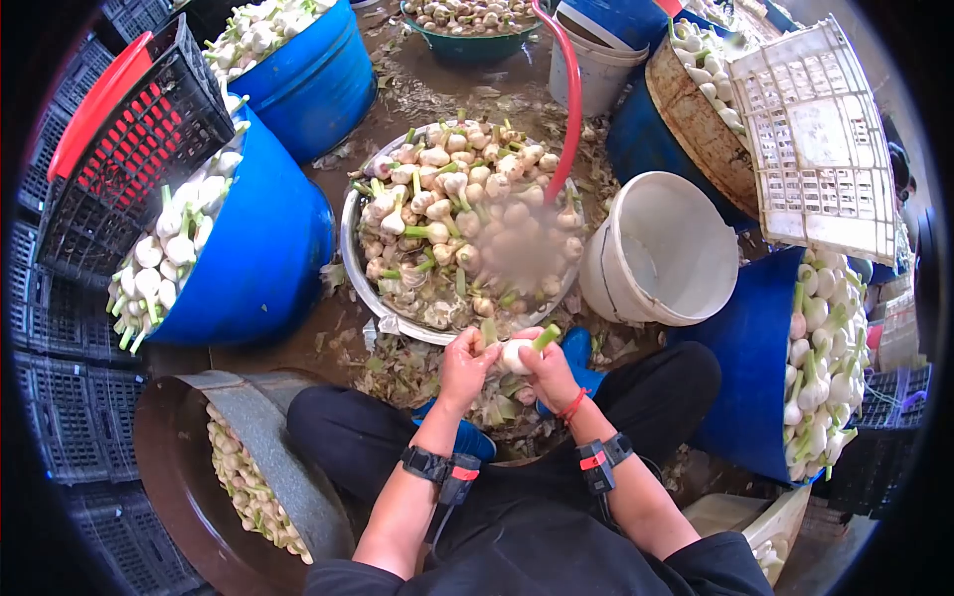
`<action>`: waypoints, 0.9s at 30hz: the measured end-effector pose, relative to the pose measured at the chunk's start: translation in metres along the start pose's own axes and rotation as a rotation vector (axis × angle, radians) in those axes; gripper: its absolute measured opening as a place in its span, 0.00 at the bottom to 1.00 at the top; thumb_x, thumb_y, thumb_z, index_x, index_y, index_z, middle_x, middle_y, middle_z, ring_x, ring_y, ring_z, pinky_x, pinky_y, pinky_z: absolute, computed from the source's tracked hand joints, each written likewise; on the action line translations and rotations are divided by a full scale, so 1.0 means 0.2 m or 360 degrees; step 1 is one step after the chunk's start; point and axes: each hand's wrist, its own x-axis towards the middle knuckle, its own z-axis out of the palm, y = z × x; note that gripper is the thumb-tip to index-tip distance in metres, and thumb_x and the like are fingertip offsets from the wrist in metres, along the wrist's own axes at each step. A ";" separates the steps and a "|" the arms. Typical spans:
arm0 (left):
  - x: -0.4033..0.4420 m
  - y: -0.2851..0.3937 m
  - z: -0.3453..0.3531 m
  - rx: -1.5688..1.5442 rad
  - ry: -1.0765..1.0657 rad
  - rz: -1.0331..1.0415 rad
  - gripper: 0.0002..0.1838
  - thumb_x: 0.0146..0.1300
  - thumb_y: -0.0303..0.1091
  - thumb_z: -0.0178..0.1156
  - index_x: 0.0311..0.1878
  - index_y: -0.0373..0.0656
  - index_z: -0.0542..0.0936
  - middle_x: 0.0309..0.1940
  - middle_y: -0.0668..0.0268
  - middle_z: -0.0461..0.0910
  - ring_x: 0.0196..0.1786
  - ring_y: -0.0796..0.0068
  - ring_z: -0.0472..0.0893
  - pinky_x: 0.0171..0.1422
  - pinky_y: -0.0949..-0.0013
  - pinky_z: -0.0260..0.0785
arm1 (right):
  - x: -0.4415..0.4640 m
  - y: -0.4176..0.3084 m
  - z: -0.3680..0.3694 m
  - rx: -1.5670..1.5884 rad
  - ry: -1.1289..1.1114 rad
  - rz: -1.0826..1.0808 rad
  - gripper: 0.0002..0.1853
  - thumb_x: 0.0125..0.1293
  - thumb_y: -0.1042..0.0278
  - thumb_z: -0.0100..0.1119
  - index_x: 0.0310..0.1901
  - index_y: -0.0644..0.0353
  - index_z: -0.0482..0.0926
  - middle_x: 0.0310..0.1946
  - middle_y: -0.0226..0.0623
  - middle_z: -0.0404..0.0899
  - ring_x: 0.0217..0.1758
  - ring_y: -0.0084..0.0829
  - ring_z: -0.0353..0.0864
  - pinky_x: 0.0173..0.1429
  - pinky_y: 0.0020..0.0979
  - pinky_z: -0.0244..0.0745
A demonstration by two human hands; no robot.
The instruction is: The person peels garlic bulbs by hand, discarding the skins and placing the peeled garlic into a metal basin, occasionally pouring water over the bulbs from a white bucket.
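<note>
In my right hand point(550, 375) is a white garlic bulb point(514, 356) with a short green stem, gripped between closed fingers. My left hand point(467, 368) is closed beside the bulb, pinching a pale green strip of garlic skin point(488, 331). Just beyond both hands stands a wide metal basin point(350, 260) heaped with garlic bulbs point(437, 189), many with cut green stems. A red hose point(570, 124) reaches down into this heap, and a blurred patch covers part of the bulbs there. Scraps of skin point(397, 375) lie on the floor under my hands.
A white bucket point(608, 263) stands right of the basin. Blue tubs of garlic point(260, 238) flank me, with another blue tub point(730, 368) at right. A black crate point(129, 164) and a white crate point(815, 139) rest on tubs. A metal pan point(169, 477) sits lower left.
</note>
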 end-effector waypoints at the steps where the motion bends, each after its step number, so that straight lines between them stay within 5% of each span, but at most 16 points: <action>1: 0.01 -0.04 0.00 0.0137 0.0008 0.0044 0.06 0.53 0.22 0.58 0.25 0.41 0.71 0.22 0.76 0.68 0.27 0.87 0.64 0.30 0.78 0.60 | 0.00 -0.02 0.02 0.0068 0.0050 -0.0074 0.17 0.59 0.69 0.55 0.50 0.59 0.68 0.43 0.31 0.70 0.48 0.24 0.71 0.51 0.27 0.68; 4: -0.03 -0.15 -0.02 0.0656 -0.0458 0.0098 0.08 0.50 0.20 0.59 0.24 0.42 0.69 0.20 0.78 0.66 0.26 0.86 0.62 0.29 0.78 0.58 | 0.00 -0.08 0.01 0.0189 -0.0020 -0.0151 0.18 0.64 0.64 0.49 0.53 0.60 0.68 0.43 0.30 0.70 0.50 0.23 0.69 0.54 0.29 0.66; 5: -0.06 -0.19 -0.04 0.0436 -0.0756 -0.0010 0.10 0.46 0.25 0.61 0.22 0.38 0.67 0.19 0.66 0.67 0.24 0.77 0.65 0.30 0.72 0.61 | 0.00 -0.11 0.01 0.0273 -0.0046 -0.0122 0.19 0.64 0.62 0.48 0.55 0.60 0.67 0.44 0.30 0.69 0.50 0.22 0.69 0.54 0.28 0.66; 8: -0.11 -0.13 0.01 0.0114 -0.0418 0.0049 0.06 0.49 0.27 0.60 0.32 0.37 0.76 0.28 0.63 0.76 0.31 0.75 0.74 0.38 0.71 0.68 | 0.01 -0.13 0.02 0.0214 0.0065 -0.0093 0.17 0.66 0.61 0.46 0.52 0.61 0.68 0.42 0.27 0.70 0.45 0.21 0.71 0.51 0.27 0.68; 9: -0.09 0.02 0.04 -0.0121 -0.0161 -0.0092 0.13 0.52 0.29 0.60 0.42 0.38 0.78 0.36 0.62 0.78 0.37 0.72 0.78 0.45 0.71 0.70 | 0.02 -0.10 0.01 -0.0183 0.0150 -0.0239 0.16 0.65 0.60 0.47 0.50 0.60 0.68 0.40 0.27 0.71 0.42 0.20 0.72 0.47 0.26 0.69; 12: -0.08 0.24 0.05 0.0354 -0.0014 0.0182 0.11 0.55 0.28 0.59 0.42 0.38 0.79 0.33 0.65 0.78 0.36 0.78 0.76 0.41 0.75 0.68 | 0.04 -0.01 -0.07 -0.0817 0.0250 -0.0374 0.12 0.63 0.63 0.51 0.44 0.60 0.71 0.36 0.30 0.74 0.34 0.26 0.75 0.42 0.29 0.71; 13: -0.07 0.23 0.05 0.0538 -0.0033 0.0233 0.11 0.54 0.34 0.60 0.39 0.39 0.80 0.31 0.58 0.77 0.33 0.65 0.78 0.37 0.70 0.69 | 0.04 0.00 -0.09 -0.1334 0.0179 -0.0465 0.12 0.61 0.66 0.55 0.43 0.61 0.71 0.35 0.33 0.74 0.37 0.31 0.75 0.45 0.31 0.71; 16: -0.03 0.21 0.02 0.0724 -0.0090 0.0226 0.12 0.51 0.38 0.60 0.35 0.40 0.81 0.27 0.56 0.77 0.31 0.61 0.78 0.36 0.65 0.69 | 0.09 -0.02 -0.10 -0.2503 -0.0235 -0.1237 0.24 0.52 0.63 0.64 0.49 0.62 0.69 0.41 0.46 0.70 0.47 0.47 0.69 0.54 0.37 0.66; 18: -0.02 0.19 0.00 0.0670 -0.0100 0.0116 0.12 0.49 0.39 0.59 0.32 0.41 0.81 0.26 0.57 0.78 0.31 0.62 0.79 0.37 0.66 0.69 | -0.02 -0.10 0.04 -0.1870 -0.0015 -0.0733 0.37 0.48 0.55 0.67 0.56 0.62 0.61 0.44 0.48 0.67 0.49 0.44 0.68 0.55 0.39 0.64; 20: -0.01 0.21 -0.01 0.0736 -0.0099 -0.0003 0.10 0.50 0.36 0.56 0.28 0.39 0.80 0.19 0.60 0.78 0.27 0.67 0.79 0.31 0.68 0.69 | -0.06 -0.15 0.07 -0.1837 -0.0184 -0.0577 0.42 0.45 0.54 0.69 0.59 0.60 0.57 0.52 0.53 0.59 0.57 0.49 0.60 0.61 0.39 0.60; 22: 0.01 0.11 -0.03 -0.0010 -0.0209 -0.0430 0.08 0.55 0.33 0.56 0.30 0.39 0.79 0.20 0.67 0.77 0.23 0.77 0.76 0.27 0.76 0.67 | -0.05 -0.12 0.03 -0.1837 -0.0130 -0.0794 0.39 0.48 0.54 0.68 0.57 0.61 0.58 0.46 0.48 0.67 0.49 0.41 0.71 0.53 0.35 0.68; 23: -0.01 0.07 -0.03 -0.0002 -0.0218 -0.0400 0.08 0.55 0.33 0.56 0.30 0.39 0.79 0.20 0.67 0.77 0.23 0.77 0.76 0.27 0.76 0.67 | -0.06 -0.11 0.01 -0.0637 -0.0168 -0.0261 0.34 0.51 0.58 0.66 0.55 0.60 0.59 0.44 0.44 0.68 0.45 0.38 0.73 0.49 0.33 0.71; 24: -0.03 0.06 -0.04 -0.0526 -0.0263 -0.0573 0.06 0.57 0.32 0.55 0.33 0.40 0.77 0.21 0.70 0.75 0.22 0.81 0.74 0.26 0.79 0.66 | -0.07 -0.11 0.01 0.0568 -0.0207 0.0269 0.29 0.54 0.62 0.64 0.53 0.59 0.60 0.42 0.41 0.69 0.42 0.35 0.75 0.46 0.31 0.73; 25: -0.04 0.08 -0.04 -0.1049 -0.0313 -0.0743 0.05 0.58 0.30 0.55 0.36 0.41 0.76 0.22 0.72 0.74 0.21 0.85 0.71 0.25 0.82 0.65 | -0.07 -0.11 0.02 0.0485 -0.0155 0.0241 0.20 0.61 0.62 0.55 0.50 0.57 0.60 0.40 0.39 0.71 0.34 0.30 0.77 0.40 0.28 0.75; 26: -0.05 0.10 -0.01 -0.1050 -0.0180 -0.0762 0.04 0.59 0.30 0.56 0.34 0.45 0.70 0.23 0.72 0.71 0.19 0.84 0.69 0.23 0.82 0.64 | -0.06 -0.09 0.02 0.0487 -0.0159 0.0216 0.20 0.61 0.62 0.55 0.50 0.57 0.60 0.40 0.39 0.71 0.34 0.30 0.77 0.40 0.28 0.75; 27: -0.05 0.10 0.01 -0.0865 -0.0204 -0.0680 0.06 0.58 0.29 0.56 0.31 0.45 0.68 0.22 0.72 0.71 0.19 0.85 0.69 0.22 0.82 0.62 | -0.06 -0.06 0.01 -0.0119 -0.0172 0.0051 0.20 0.63 0.57 0.51 0.51 0.57 0.60 0.41 0.40 0.72 0.33 0.30 0.77 0.39 0.28 0.75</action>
